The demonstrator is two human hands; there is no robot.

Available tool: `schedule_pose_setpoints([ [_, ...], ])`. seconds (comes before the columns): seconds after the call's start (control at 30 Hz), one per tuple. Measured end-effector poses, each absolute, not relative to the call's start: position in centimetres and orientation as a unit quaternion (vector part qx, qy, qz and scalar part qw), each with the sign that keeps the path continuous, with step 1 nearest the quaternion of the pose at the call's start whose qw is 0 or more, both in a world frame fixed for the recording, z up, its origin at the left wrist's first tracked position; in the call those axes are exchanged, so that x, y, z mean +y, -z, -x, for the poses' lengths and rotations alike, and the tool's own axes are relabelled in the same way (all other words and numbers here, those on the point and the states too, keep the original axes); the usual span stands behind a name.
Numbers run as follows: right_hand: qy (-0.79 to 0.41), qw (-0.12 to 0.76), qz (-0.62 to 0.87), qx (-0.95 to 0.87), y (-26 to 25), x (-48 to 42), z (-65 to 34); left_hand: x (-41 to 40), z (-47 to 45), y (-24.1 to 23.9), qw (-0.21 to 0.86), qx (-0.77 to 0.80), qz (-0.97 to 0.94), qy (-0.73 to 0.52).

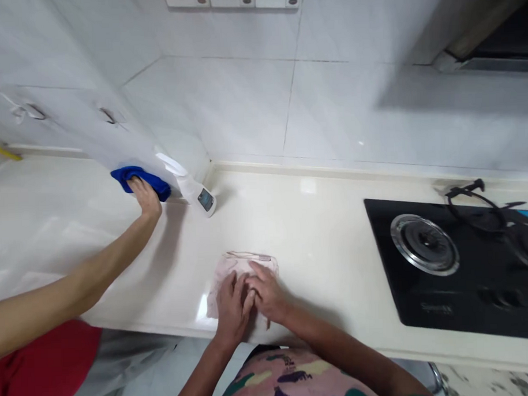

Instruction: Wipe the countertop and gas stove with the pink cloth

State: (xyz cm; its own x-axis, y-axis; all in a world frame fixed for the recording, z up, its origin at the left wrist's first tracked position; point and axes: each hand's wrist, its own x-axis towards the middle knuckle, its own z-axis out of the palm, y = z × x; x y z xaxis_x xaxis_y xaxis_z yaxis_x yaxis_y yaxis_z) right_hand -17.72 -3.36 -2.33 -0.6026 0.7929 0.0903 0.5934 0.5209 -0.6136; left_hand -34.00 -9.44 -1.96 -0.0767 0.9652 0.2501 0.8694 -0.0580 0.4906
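Note:
A pale pink cloth (221, 277) lies folded near the counter's front edge, with a looped strap along its far side. My left hand (233, 309) rests on the cloth, its fingers stretched forward. From the right, my right hand (267, 290) also lies over the cloth, its fingers extended and apart. The two hands touch in the middle, where fingertips overlap. Parts of the cloth are hidden beneath them.
At left, a co-worker's hand (145, 196) presses a blue cloth (157, 184) against the white side panel. Beside it stands a white spray bottle (194, 189). A black gas stove (406, 291) with a wire-like black rack (472, 196) occupies the right of the counter (317, 236).

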Motion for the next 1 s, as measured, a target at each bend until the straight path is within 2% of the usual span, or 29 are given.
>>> schedule_pose_setpoints([
  [0.13, -0.174, 0.213, 0.529, -0.803, 2.9, -2.0, 6.4, -9.2, 32.9, 2.0, 0.071, 0.722, -0.666, -0.172],
  [0.27, -0.071, 0.146, 0.638, -0.752, 2.7, -3.5, -7.2, -7.6, 30.9, 0.7, 0.090, 0.782, -0.611, -0.080],
  [0.4, -0.024, 0.080, 0.680, -0.729, 3.1, -7.4, -15.8, -5.4, 28.4, -0.2, 0.072, 0.802, -0.588, -0.073],
  [0.53, -0.010, 0.052, 0.679, -0.732, 3.9, -9.6, -19.3, -1.5, 25.9, -0.3, 0.045, 0.802, -0.590, -0.088],
  [0.73, -0.002, 0.046, 0.704, -0.709, 4.0, -9.8, -22.5, 8.2, 17.4, 0.1, 0.076, 0.729, -0.675, -0.086],
  [1.0, 0.043, 0.105, 0.685, -0.720, 4.6, -9.3, -22.9, 21.1, 1.1, -0.8, 0.128, 0.623, -0.762, -0.120],
])
